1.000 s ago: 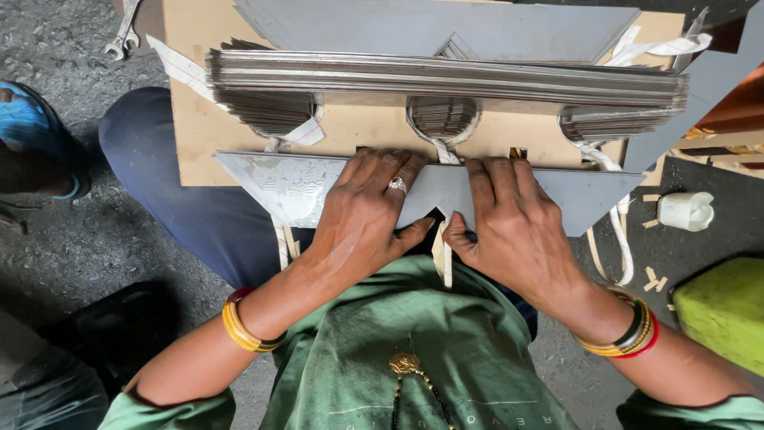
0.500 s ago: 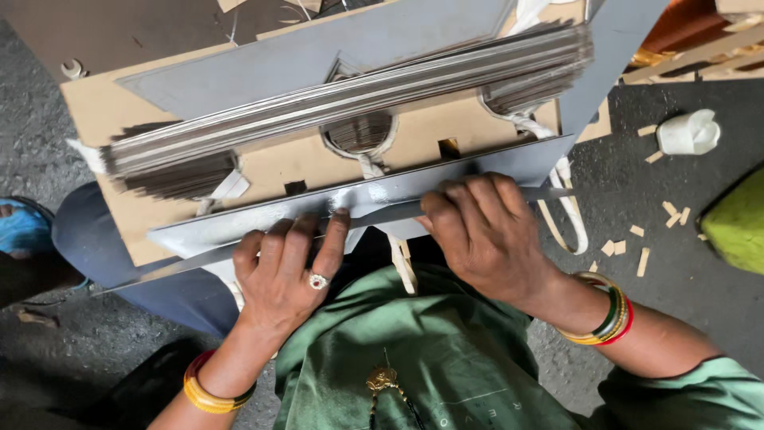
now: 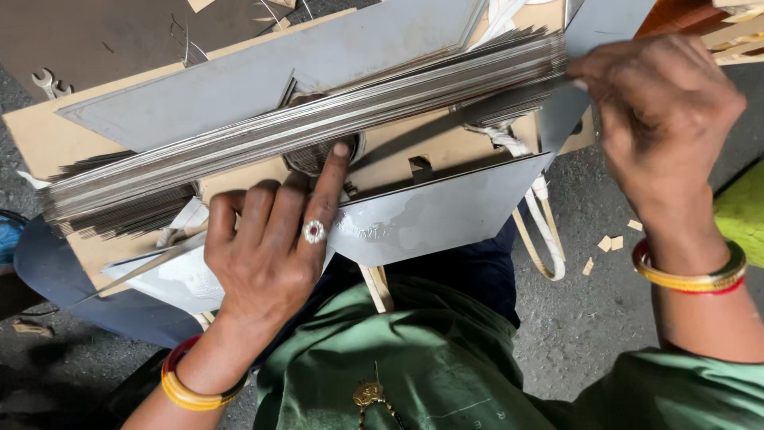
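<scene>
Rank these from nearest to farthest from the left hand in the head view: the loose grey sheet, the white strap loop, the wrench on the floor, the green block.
1. Loose grey sheet: under the left hand, touching.
2. White strap loop: to its right, past the sheet's end.
3. Wrench: top left, on the floor.
4. Green block: far right edge.

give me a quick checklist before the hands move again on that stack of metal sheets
1. Left hand steadying the loose grey metal sheet on the lap: ok, flat on it, one finger up on the stack.
2. Right hand gripping the end of the stack of thin grey metal sheets: ok, fingers over the edge.
3. Stack edges aligned: not ok, fanned at the left end.
4. Brown cardboard board supporting the stack: ok.
5. White strap clear of the sheets: cannot tell.
</scene>
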